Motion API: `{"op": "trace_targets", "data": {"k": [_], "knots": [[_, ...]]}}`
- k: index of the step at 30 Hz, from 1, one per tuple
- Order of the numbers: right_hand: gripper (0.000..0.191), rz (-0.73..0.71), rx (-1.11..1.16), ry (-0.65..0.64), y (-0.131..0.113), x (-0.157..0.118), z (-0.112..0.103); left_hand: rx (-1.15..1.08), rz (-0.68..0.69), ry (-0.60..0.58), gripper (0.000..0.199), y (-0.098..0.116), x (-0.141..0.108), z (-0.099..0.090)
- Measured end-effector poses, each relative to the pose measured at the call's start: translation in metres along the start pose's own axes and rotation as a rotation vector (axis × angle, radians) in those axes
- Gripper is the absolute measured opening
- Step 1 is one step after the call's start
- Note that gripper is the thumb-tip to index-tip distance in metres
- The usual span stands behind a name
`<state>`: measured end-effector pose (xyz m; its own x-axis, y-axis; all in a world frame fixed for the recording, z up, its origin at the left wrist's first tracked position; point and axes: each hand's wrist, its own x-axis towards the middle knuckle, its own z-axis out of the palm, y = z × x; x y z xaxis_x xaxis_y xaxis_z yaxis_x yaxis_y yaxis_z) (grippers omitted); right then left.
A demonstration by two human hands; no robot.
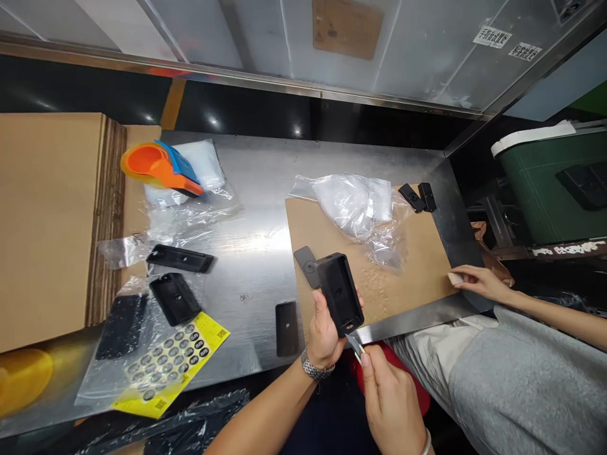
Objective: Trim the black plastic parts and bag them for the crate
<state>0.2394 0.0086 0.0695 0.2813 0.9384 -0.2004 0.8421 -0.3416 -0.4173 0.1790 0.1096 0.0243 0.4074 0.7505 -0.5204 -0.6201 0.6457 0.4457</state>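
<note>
The black housing [337, 292] is in the left hand [325, 333], held up over the front edge of the steel table [251, 335], with its long axis running away from the person and its far end leaning a little left. Its hollow side faces up and to the right, and its near end points down toward the right hand [391, 392]. It is a matte, deep, open-topped tray shape with rounded corners (rather like a small trough), with a little hole at the near end. The left fingers wrap around it, thumb along the left side and fingertips showing at the right. The right thumb and forefinger pinch a slim tool [355, 346], its silvery end at the housing's near end; whether it touches is too small to tell. Behind the housing, a flat black cover [307, 265] lies at the left edge of the cardboard sheet [374, 284], below a clear bag [355, 208]. Another black part [286, 328] lies just left of the sheet, near the table's front edge. Shiny steel stretches from there toward the yellow sticker sheet [190, 354] and two black trays [175, 297]. On the right, a co-worker's hand [481, 282] pinches a small pale piece at the cardboard's edge.
</note>
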Motion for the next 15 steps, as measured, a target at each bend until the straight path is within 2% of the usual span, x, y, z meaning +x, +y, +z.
{"op": "trace_targets", "data": {"k": [7, 13, 15], "knots": [[0.039, -0.014, -0.063, -0.007, -0.003, 0.0, -0.002, 0.09, 0.032, -0.008, 0.061, 0.001, -0.003, -0.004], [0.042, -0.016, -0.059, -0.035, -0.004, -0.001, -0.001, 0.146, 0.085, 0.019, 0.064, 0.001, -0.004, -0.01], [0.042, -0.014, -0.056, -0.056, -0.005, -0.001, -0.001, 0.131, 0.059, 0.048, 0.063, 0.0, -0.005, -0.012]]}}
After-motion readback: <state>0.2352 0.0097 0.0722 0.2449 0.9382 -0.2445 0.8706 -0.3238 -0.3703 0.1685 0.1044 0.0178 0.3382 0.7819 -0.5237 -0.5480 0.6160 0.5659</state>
